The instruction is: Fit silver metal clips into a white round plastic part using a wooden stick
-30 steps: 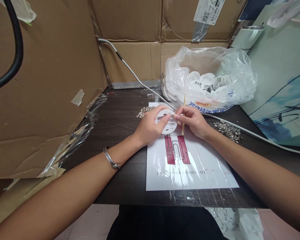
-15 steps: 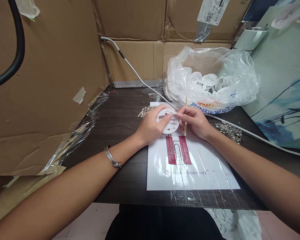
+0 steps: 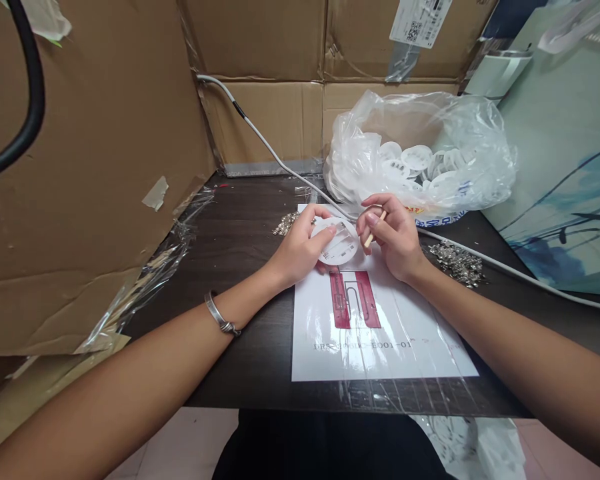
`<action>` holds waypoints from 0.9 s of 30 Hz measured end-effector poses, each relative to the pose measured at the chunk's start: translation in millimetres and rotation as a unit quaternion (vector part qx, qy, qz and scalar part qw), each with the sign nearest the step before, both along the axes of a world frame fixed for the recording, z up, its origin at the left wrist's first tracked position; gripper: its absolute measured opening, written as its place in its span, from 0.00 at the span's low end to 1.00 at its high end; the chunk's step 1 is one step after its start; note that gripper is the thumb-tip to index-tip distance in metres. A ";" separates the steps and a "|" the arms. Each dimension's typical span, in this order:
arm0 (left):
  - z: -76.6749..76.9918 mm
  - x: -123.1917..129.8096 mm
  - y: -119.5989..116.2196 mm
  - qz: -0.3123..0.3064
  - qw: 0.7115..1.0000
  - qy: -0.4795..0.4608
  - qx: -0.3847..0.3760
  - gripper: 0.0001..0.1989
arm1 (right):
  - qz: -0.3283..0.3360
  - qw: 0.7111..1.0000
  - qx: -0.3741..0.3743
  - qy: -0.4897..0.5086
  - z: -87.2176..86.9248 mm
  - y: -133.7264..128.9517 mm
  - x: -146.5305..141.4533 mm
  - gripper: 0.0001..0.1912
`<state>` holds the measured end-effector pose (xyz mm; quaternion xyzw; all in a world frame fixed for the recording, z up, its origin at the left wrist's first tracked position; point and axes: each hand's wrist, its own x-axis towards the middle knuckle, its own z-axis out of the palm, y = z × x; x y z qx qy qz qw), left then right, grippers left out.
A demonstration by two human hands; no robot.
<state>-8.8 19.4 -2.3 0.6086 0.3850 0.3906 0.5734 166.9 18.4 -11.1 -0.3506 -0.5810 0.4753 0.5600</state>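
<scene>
Pinched in my left hand point(image 3: 303, 243) is a round white plastic disc point(image 3: 341, 248), its slotted face towards me and my thumb lying across it. My right hand point(image 3: 393, 237) is just to the right of the disc, apart from it, with a thin wooden stick point(image 3: 375, 229) held between thumb and fingers. Both hands are above a white printed sheet point(image 3: 330, 363) with a red pattern, taped to the dark table. A pile of small metal parts point(image 3: 286, 223) lies behind my left hand, and another metal pile point(image 3: 459, 264) is right of my right wrist.
A clear plastic bag point(image 3: 350, 160) of white discs stands at the back. A grey cable point(image 3: 273, 148) runs across the table behind my hands. Cardboard walls point(image 3: 265, 40) enclose the left and back; a pale painted bag point(image 3: 570, 200) and a cup point(image 3: 497, 75) are at right.
My right hand has drawn away from the disc to the right, and the stick now tilts instead of standing upright. The disc has turned slightly in my left hand.
</scene>
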 end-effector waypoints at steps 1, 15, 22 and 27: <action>0.9 -0.2 -0.8 -0.003 1.000 0.003 -0.007 0.09 | -0.013 1.000 0.004 -0.002 1.0 -0.9 -1.6 0.19; 4.5 -1.3 -8.6 -0.018 0.996 0.038 0.083 0.13 | -0.123 0.990 0.056 -0.048 9.3 -7.2 -10.8 0.25; 5.7 -1.8 -6.9 0.011 0.976 0.083 0.201 0.11 | -0.113 0.992 0.039 -0.041 11.1 -8.7 -12.7 0.25; 4.6 -3.6 -5.7 0.015 0.973 0.076 0.219 0.11 | -0.112 0.993 0.026 -0.041 10.7 -9.2 -14.3 0.26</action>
